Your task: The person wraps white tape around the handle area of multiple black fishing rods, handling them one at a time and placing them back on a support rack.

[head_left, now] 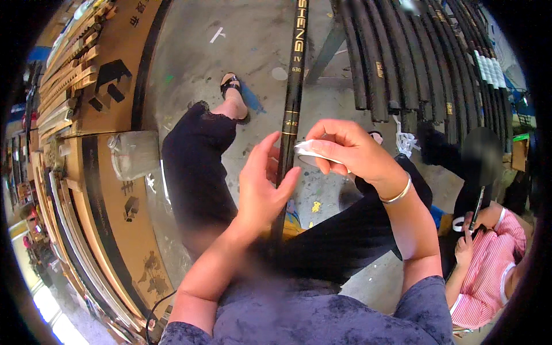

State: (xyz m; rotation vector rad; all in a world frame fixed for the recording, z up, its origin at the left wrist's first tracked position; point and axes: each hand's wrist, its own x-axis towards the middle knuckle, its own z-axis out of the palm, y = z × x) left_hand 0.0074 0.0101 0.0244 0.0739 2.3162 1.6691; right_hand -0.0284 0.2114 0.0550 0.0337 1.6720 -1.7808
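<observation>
A black fishing rod (292, 98) with gold bands and lettering runs upright through the middle, its lower end passing down between my legs. My left hand (256, 187) is open beside it, thumb and fingers apart, with the thumb crossing in front of the rod. Whether the fingers touch the rod is hard to tell. My right hand (351, 152) pinches a small roll of white tape (310, 150) just right of the rod, at about the height of my left fingertips. Part of the roll is hidden by the fingers.
More black rods (397, 57) lie side by side at the upper right, with white strips (406, 138) hanging near their ends. Cardboard boxes (123, 190) and wooden strips (69, 75) stand at left. A co-worker in a striped top (489, 270) sits at the lower right.
</observation>
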